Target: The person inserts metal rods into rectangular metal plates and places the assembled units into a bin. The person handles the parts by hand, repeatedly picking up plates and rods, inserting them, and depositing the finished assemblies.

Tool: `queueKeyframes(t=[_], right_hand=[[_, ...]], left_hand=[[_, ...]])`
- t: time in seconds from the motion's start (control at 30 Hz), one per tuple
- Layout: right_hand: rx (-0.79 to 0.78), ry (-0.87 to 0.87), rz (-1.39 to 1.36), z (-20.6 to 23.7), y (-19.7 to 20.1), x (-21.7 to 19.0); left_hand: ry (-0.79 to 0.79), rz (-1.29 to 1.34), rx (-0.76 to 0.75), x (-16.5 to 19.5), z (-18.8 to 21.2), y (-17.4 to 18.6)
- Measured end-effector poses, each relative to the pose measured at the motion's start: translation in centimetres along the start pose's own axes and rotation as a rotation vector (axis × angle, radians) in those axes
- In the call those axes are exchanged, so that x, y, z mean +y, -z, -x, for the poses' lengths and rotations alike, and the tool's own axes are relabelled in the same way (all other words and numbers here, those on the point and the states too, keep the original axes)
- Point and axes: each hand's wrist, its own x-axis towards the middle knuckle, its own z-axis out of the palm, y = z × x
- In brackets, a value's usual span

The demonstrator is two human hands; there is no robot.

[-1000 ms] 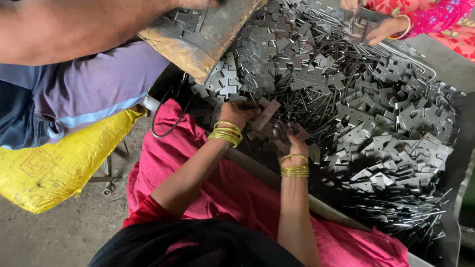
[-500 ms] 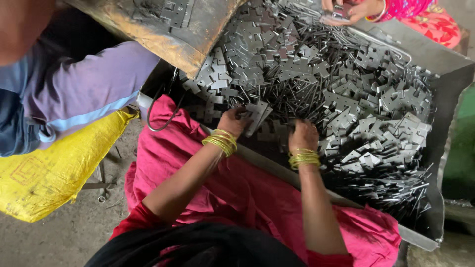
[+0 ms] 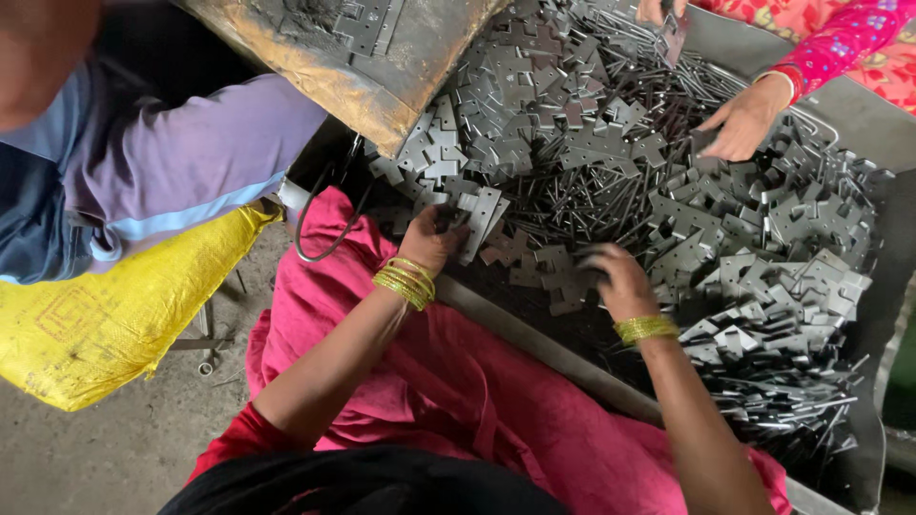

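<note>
A wide metal tray was seen filling the right of the head view, heaped with a pile of flat grey metal plates mixed with thin metal rods, the rods lying mostly aslant from upper right to lower left. To the left, a seated person in a purple and blue garment was shown beside a yellow woven sack on the concrete floor. A rusty sheet-metal chute was tilted over the tray's upper left corner, and part of the pile behind it was hidden. A pink cloth was spread across the lap below the tray's near rim. At the upper right, a co-worker's hand in a pink patterned sleeve was laid on the plates. The left hand, ringed by gold bangles, was closed around a small stack of plates at the near left edge of the pile; the stack's long axis was tipped upward and slightly right, away from the wrist. The right hand, also bangled, was pressed palm down among the plates just beside the near rim, fingers curled over them; whether any piece was gripped could not be told.
</note>
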Motion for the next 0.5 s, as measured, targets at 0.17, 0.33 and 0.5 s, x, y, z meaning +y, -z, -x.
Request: queueKeyframes(t=[0.17, 0.33, 0.5], right_hand=[[0.018, -0.25, 0.508, -1.1, -3.4, -2.3], [0.044, -0.256, 0.342, -1.5, -4.9, -3.5], [0.243, -0.219, -0.337, 0.8, -4.3, -0.9]], left_hand=[[-0.154, -0.074, 0.054, 2.3, -2.8, -1.7], [-0.104, 0.067, 0.141, 7.7, -6.3, -1.7], [-0.559, -0.394, 0.448, 16.3, -13.3, -2.3]])
